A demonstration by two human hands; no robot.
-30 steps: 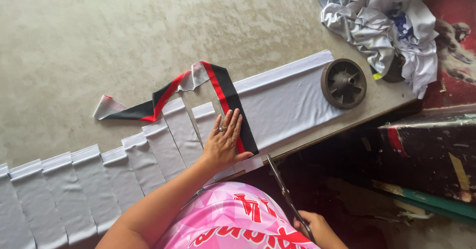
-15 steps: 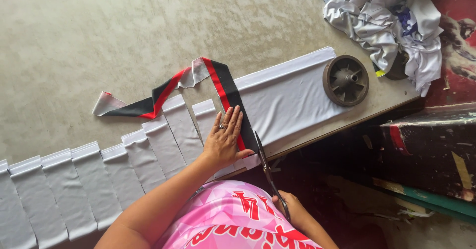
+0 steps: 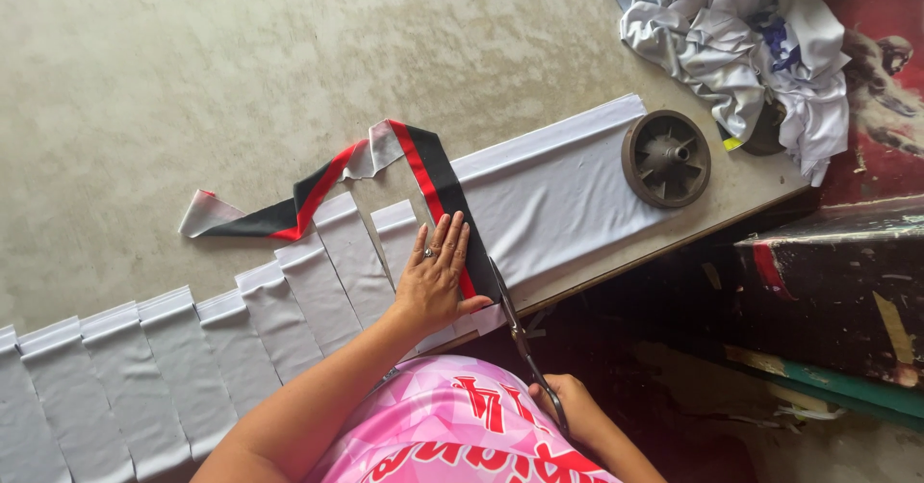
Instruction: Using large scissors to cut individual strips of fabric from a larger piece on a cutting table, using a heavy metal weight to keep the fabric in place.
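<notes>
My left hand (image 3: 435,276) lies flat, fingers spread, on a black and red fabric strip (image 3: 428,170) that rests across a folded white cloth (image 3: 553,194) on the table. My right hand (image 3: 568,401), below the table edge, grips a pair of scissors (image 3: 515,324). Their blades reach up to the near edge of the white cloth, right beside the strip and my left thumb.
Several cut white fabric strips (image 3: 192,348) lie overlapping along the table's near edge to the left. A round dark metal wheel (image 3: 666,158) weighs down the cloth's right end. A heap of crumpled white fabric (image 3: 746,45) sits at the far right corner.
My right hand has brought the scissors up from below the table, and the blades have moved to the near edge of the white cloth. My left hand stays pressed on the strip.
</notes>
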